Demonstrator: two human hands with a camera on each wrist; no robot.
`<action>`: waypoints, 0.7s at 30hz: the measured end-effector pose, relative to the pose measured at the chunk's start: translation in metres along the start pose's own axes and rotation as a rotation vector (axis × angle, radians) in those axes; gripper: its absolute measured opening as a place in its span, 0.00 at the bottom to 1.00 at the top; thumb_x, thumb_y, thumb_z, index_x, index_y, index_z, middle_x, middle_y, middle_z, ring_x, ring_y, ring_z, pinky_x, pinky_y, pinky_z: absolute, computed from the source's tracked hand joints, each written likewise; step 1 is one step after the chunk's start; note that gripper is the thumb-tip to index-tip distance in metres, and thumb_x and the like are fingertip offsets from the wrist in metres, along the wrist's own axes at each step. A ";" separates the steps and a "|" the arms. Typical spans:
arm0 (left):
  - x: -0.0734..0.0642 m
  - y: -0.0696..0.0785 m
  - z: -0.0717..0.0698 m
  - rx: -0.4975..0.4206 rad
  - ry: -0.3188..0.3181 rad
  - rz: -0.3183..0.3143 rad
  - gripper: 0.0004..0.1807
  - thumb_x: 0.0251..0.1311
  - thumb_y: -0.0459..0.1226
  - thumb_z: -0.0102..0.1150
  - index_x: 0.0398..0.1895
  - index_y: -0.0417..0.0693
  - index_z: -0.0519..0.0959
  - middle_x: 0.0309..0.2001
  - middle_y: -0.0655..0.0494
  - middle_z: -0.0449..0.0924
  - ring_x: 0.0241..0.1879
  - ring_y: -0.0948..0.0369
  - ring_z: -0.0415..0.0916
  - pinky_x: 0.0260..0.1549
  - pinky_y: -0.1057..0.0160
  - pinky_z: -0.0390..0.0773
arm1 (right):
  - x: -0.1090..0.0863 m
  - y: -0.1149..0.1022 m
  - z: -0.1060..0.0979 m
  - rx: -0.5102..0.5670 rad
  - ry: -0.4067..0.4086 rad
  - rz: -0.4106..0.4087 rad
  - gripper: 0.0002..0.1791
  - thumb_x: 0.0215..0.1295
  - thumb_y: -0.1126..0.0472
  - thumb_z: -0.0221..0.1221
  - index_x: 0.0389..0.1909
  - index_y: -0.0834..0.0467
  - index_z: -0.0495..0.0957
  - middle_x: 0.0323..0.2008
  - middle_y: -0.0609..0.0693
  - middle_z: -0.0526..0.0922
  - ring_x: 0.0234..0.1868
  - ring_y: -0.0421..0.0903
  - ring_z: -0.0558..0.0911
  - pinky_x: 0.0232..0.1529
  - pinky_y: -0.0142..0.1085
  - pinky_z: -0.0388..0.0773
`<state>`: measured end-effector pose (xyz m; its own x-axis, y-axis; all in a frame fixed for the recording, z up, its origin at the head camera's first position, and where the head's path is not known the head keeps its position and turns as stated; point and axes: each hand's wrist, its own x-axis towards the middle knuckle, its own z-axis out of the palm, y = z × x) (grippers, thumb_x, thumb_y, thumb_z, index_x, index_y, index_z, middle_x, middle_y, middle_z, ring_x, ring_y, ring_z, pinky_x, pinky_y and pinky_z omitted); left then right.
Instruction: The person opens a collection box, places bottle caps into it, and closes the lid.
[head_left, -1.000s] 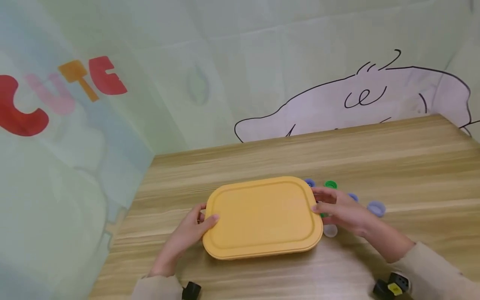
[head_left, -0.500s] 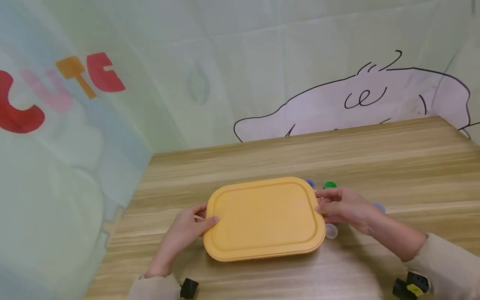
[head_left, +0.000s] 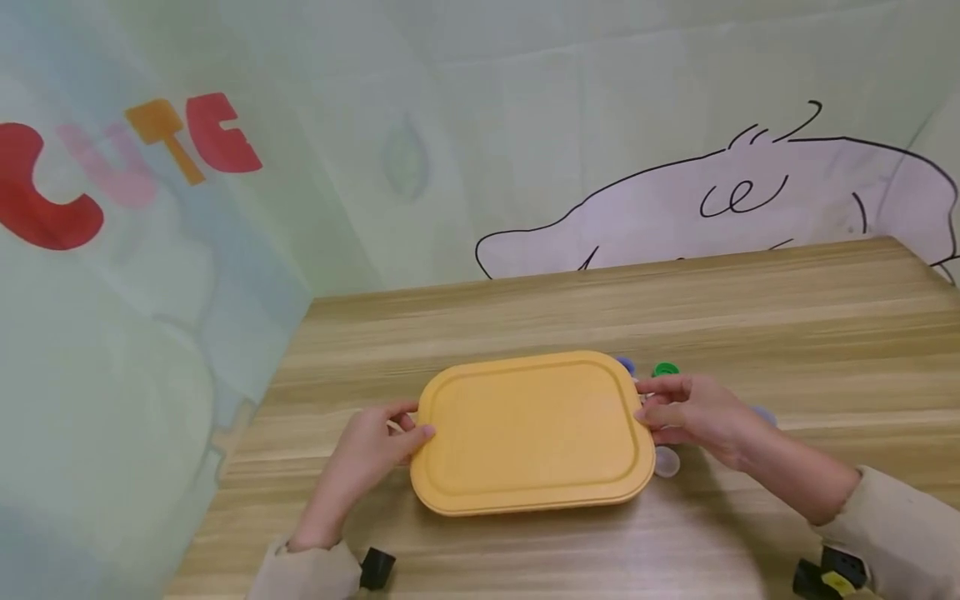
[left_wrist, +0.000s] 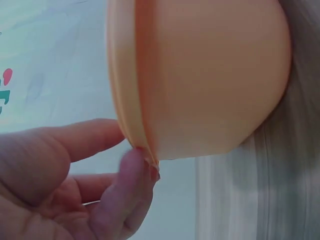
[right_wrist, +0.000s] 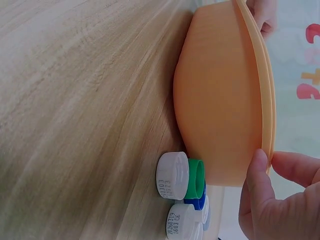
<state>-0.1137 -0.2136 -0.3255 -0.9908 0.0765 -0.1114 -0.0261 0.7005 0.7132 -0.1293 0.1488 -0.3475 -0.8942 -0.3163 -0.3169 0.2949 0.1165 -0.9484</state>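
A yellow rectangular food box (left_wrist: 215, 80) with rounded corners stands on the wooden table, its lid (head_left: 532, 433) lying over the top. At the lid's left end, my left hand (head_left: 369, 448) pinches the rim, thumb on top and fingers below. My right hand (head_left: 701, 417) pinches the rim at the opposite end in the same way. Close by the right hand, several bottle caps lie beside the box, among them a white cap (right_wrist: 172, 176) and a green cap (right_wrist: 196, 178). What the box holds is hidden under the lid.
More caps show around the right hand in the head view: a green cap (head_left: 666, 369) behind it and a blue cap (head_left: 626, 365) at the box's far corner. A printed cloth backdrop (head_left: 420, 167) rises behind and left of the table (head_left: 465, 321).
My right forearm has swung outward to the right, its fingers still at the lid's end. The box and left hand stay nearly where they were; the head view shifts slightly.
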 end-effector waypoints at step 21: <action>0.001 -0.005 0.000 -0.142 -0.021 -0.034 0.20 0.58 0.34 0.59 0.51 0.29 0.73 0.35 0.47 0.73 0.31 0.60 0.75 0.28 0.61 0.83 | -0.001 0.000 0.002 -0.029 0.016 -0.004 0.33 0.59 0.70 0.58 0.61 0.79 0.57 0.35 0.53 0.73 0.35 0.40 0.80 0.38 0.37 0.82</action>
<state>-0.1146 -0.2169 -0.3295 -0.9861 0.0700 -0.1508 -0.0800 0.5960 0.7990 -0.1280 0.1472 -0.3469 -0.9007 -0.3019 -0.3125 0.2814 0.1426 -0.9489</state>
